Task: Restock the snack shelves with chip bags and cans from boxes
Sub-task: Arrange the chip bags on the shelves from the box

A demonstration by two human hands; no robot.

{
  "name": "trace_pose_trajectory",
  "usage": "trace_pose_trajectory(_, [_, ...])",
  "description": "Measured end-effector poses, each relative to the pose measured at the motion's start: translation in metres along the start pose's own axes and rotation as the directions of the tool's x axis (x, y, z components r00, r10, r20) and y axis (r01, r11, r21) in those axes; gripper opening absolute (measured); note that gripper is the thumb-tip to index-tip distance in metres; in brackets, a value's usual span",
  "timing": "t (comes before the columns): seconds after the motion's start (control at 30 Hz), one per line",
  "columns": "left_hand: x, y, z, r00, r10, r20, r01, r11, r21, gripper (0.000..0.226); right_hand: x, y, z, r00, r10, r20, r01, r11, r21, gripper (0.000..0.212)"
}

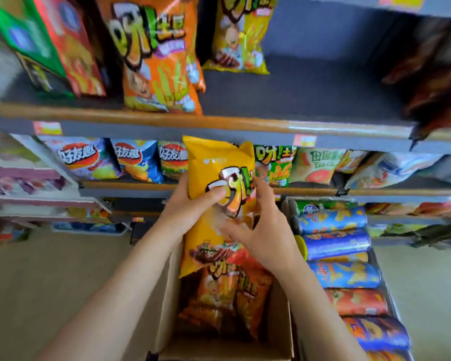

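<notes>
A glossy, crinkled yellow bag (214, 178) is held upright above an open cardboard box (167, 295). It is gripped at its left edge by the left hand (188, 204); the right hand (261, 230), fingers spread, is pressed against its front and right edge.

I see a yellow chip bag (214, 178) held upright above an open cardboard box (279, 321), its top edge reaching the front lip of the upper shelf (297, 100). Orange chip bags (227, 295) lie packed inside the box. To the right, a row of cans (341, 259), blue and red-orange, lie on their sides.
</notes>
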State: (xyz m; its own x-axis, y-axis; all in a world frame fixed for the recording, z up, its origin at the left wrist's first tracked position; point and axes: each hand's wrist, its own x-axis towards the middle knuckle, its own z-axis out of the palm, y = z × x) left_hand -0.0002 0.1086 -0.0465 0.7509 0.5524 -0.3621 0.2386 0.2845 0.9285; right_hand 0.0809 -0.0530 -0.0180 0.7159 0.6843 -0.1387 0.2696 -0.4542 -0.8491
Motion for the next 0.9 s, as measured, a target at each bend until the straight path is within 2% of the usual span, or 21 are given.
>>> trace_pose_trajectory(0.07, [0.01, 0.045, 0.003, 0.996, 0.085, 0.04, -0.087, 0.996, 0.032, 0.08, 0.009, -0.028, -0.023, 0.991, -0.058, -0.122, 0.062, 0.997, 0.033, 0.101])
trace_pose_trajectory(0.13, [0.024, 0.086, 0.003, 0.985, 0.171, -0.002, -0.171, 0.985, 0.009, 0.075, 0.024, -0.055, -0.047, 0.96, -0.123, -0.25, 0.143, 0.988, 0.061, 0.094])
trace_pose_trajectory(0.2, [0.035, 0.118, 0.0, 0.942, 0.32, -0.102, -0.307, 0.943, 0.125, 0.045, 0.045, -0.077, -0.069, 0.915, -0.167, -0.366, 0.192, 0.981, 0.033, 0.093])
trace_pose_trajectory(0.23, [0.04, 0.127, -0.004, 0.9, 0.41, -0.146, -0.36, 0.89, 0.279, 0.036, 0.058, -0.085, -0.079, 0.89, -0.19, -0.414, 0.205, 0.979, -0.008, 0.095])
trace_pose_trajectory(0.27, [0.045, 0.13, -0.007, 0.859, 0.494, -0.133, -0.391, 0.801, 0.454, 0.037, 0.072, -0.09, -0.086, 0.867, -0.214, -0.45, 0.209, 0.976, -0.063, 0.098])
trace_pose_trajectory(0.33, [0.053, 0.129, -0.009, 0.837, 0.548, -0.011, -0.372, 0.583, 0.722, 0.046, 0.1, -0.097, -0.093, 0.828, -0.249, -0.502, 0.178, 0.966, -0.187, 0.1])
trace_pose_trajectory(0.4, [0.064, 0.118, -0.01, 0.862, 0.495, 0.108, -0.341, 0.409, 0.847, 0.051, 0.126, -0.101, -0.093, 0.802, -0.228, -0.552, 0.106, 0.964, -0.244, 0.096])
trace_pose_trajectory(0.43, [0.065, 0.111, -0.01, 0.876, 0.461, 0.143, -0.331, 0.358, 0.873, 0.053, 0.138, -0.102, -0.091, 0.789, -0.209, -0.578, 0.08, 0.968, -0.24, 0.091])
trace_pose_trajectory(0.5, [0.067, 0.098, -0.011, 0.863, 0.47, 0.185, -0.353, 0.298, 0.887, 0.052, 0.158, -0.109, -0.087, 0.752, -0.2, -0.629, 0.08, 0.973, -0.215, 0.081])
trace_pose_trajectory(0.6, [0.07, 0.089, -0.015, 0.849, 0.491, 0.195, -0.373, 0.296, 0.879, 0.045, 0.192, -0.124, -0.08, 0.695, -0.231, -0.68, 0.074, 0.965, -0.252, 0.07])
trace_pose_trajectory(0.7, [0.074, 0.097, -0.015, 0.86, 0.479, 0.174, -0.366, 0.342, 0.866, 0.034, 0.223, -0.133, -0.065, 0.668, -0.28, -0.69, 0.037, 0.938, -0.345, 0.066])
trace_pose_trajectory(0.9, [0.079, 0.101, -0.022, 0.86, 0.487, 0.152, -0.388, 0.433, 0.814, 0.017, 0.254, -0.114, -0.024, 0.72, -0.27, -0.64, 0.007, 0.924, -0.381, 0.092])
